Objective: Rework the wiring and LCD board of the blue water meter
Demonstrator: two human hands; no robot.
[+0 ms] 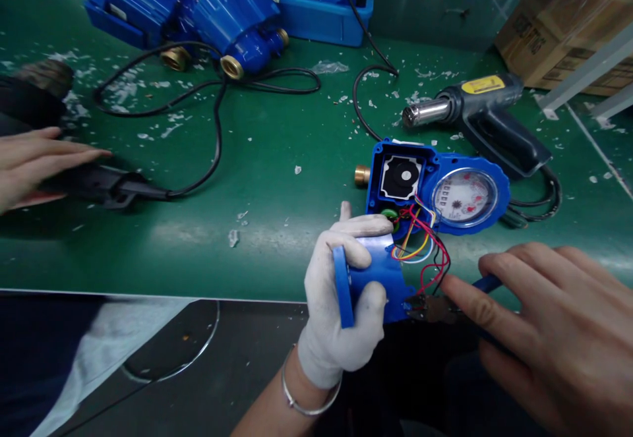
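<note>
At the near edge of the green desk (277, 160), the gloved left hand (341, 292) has its grip closed around a blue plastic cover (376, 279), thumb on top and fingers wrapped underneath, holding it on edge just in front of the opened water meter (435, 190). Red, yellow, black and white wires (420, 239) run from the meter's open compartment down to the cover. The bare right hand (554, 331) lies over a pair of blue-handled pliers (435, 306), its grip folded loosely about the handles, and the tool's tip meets the cover's lower corner where the wires end.

The meter lies flat, with its round dial (465, 196) facing up. The dial shows small number wheels and red pointers, but the figures are too small to read. A brass fitting (362, 174) sticks out on its left side.

Behind it lies a dark heat gun (484, 117) with a yellow label (483, 84) whose print is blurred. To the far right stands a cardboard box (558, 28) with dark lettering I cannot make out.

Further back are more blue meters (237, 22) and a blue bin (326, 22). At the left edge another person's hand (34, 160) rests on a black tool (103, 186). White scraps litter the desk.
</note>
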